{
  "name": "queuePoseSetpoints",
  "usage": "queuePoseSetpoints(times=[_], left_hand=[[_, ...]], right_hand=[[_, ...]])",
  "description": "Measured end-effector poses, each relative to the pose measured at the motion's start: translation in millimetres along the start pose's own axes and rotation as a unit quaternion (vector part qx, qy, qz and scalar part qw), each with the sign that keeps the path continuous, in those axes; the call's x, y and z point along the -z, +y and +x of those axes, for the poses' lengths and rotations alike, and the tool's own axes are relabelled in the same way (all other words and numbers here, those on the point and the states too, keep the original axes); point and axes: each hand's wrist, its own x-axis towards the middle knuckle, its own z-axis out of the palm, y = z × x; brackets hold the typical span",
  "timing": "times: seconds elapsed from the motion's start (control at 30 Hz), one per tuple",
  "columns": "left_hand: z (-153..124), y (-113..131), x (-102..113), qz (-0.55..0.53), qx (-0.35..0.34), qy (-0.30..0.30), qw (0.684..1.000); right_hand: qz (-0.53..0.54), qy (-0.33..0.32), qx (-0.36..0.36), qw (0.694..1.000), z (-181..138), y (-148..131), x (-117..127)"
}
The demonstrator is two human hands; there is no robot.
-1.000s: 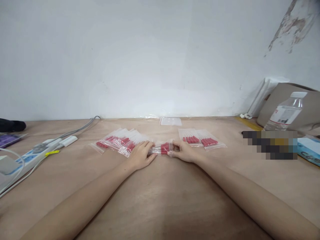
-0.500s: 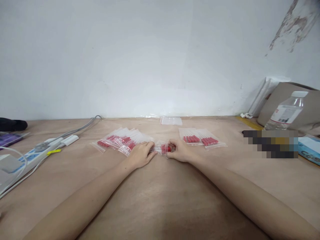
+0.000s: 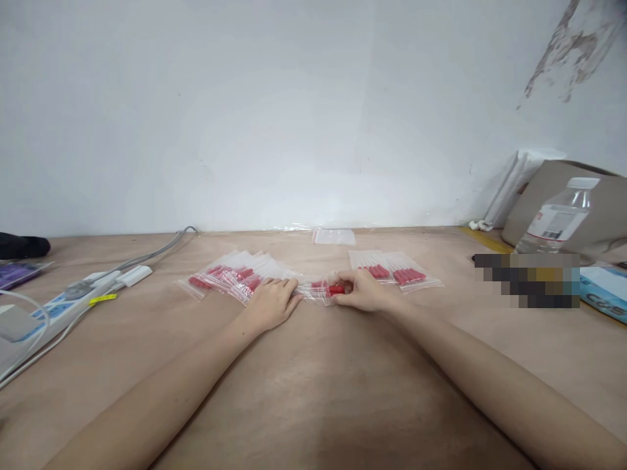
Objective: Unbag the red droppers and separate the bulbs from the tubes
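Both my hands meet on one small clear bag of red-tipped sticks (image 3: 321, 290) lying on the wooden table (image 3: 313, 391). My left hand (image 3: 272, 302) presses its fingers on the bag's left end. My right hand (image 3: 361, 291) pinches the bag's right end, fingers closed around the red tips. A fanned pile of similar filled bags (image 3: 230, 275) lies just left of my left hand. Two more filled bags (image 3: 394, 271) lie just behind my right hand.
A stack of clear bags (image 3: 334, 236) lies by the wall. A power strip with grey cables (image 3: 73, 294) sits at the left. At the right stand a water bottle (image 3: 556, 219), a cardboard box (image 3: 573, 196) and a blue packet (image 3: 605, 290).
My right hand slid a little right along the bag, and the red tips now show at its fingers. My left hand stayed on the bag's left end.
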Motion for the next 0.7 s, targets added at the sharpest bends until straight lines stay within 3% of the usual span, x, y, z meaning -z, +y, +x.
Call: queuePoseSetpoints(times=[0.17,0.3,0.37,0.47,0.53,0.7], left_hand=[[-0.2,-2.5,6.1,0.043,0.001,-0.007,0.999],[0.5,-1.8,6.8,0.08,0.007,-0.006,0.997],[1.1,-1.5,6.1,0.083,0.012,-0.006,0.996],[1.9,-1.8,5.4,0.079,0.018,0.006,0.997],[2.4,-3.0,5.3,0.067,0.015,0.024,0.997],[3.0,-8.9,0.0,-0.015,-0.05,0.056,0.997]], right_hand=[[0.148,-0.005,-0.099,0.984,-0.8,18.7,30.5],[0.258,0.103,-0.142,0.95,0.6,31.1,55.9],[0.258,0.182,-0.136,0.939,2.8,36.2,62.7],[0.164,0.285,-0.087,0.94,7.3,42.5,59.3],[0.056,0.315,-0.035,0.947,9.9,45.1,48.1],[-0.206,0.269,0.063,0.939,11.9,45.3,14.4]])
